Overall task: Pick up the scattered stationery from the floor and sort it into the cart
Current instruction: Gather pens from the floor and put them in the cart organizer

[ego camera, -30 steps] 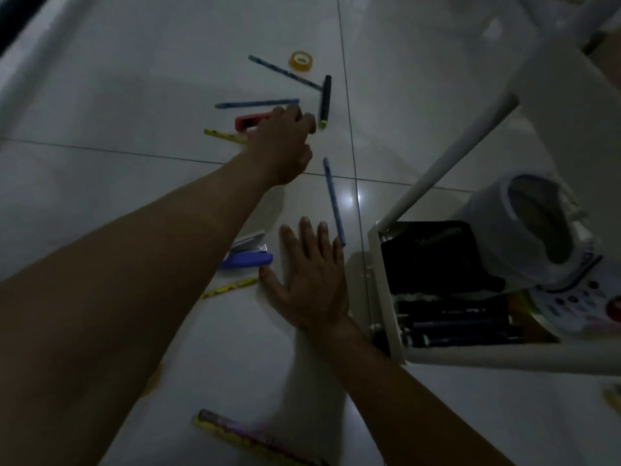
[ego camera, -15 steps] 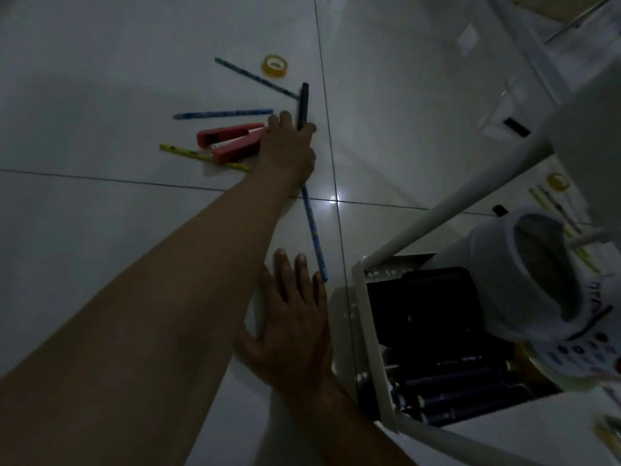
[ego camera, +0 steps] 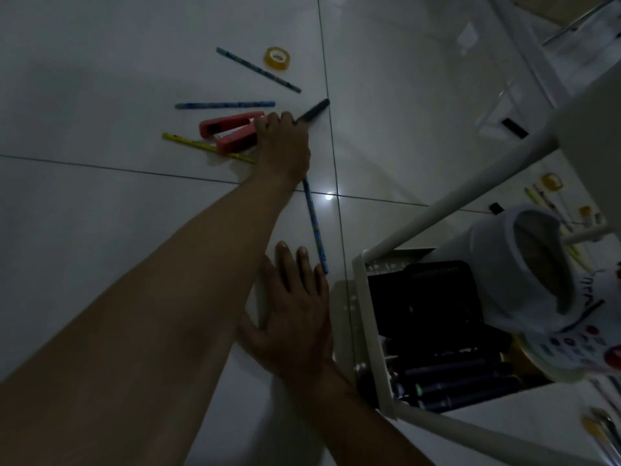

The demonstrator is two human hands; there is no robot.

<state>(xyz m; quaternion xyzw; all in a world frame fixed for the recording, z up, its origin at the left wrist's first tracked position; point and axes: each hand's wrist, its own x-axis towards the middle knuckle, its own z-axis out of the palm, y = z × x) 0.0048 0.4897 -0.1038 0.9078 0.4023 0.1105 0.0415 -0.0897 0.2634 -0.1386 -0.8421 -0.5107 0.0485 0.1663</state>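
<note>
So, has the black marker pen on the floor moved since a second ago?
Yes. The black marker pen, gripped by the left hand, has swung its far end toward the tile seam.

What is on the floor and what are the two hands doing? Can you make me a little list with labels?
left hand: reaching out, fingers curled on the black marker pen
right hand: flat on the white tiled floor, fingers straight
beside left hand: red stapler, yellow pencil
farther out: two blue patterned pencils, yellow roll of tape
between the hands: third blue pencil
white metal cart: holds a black case and dark pens
</note>
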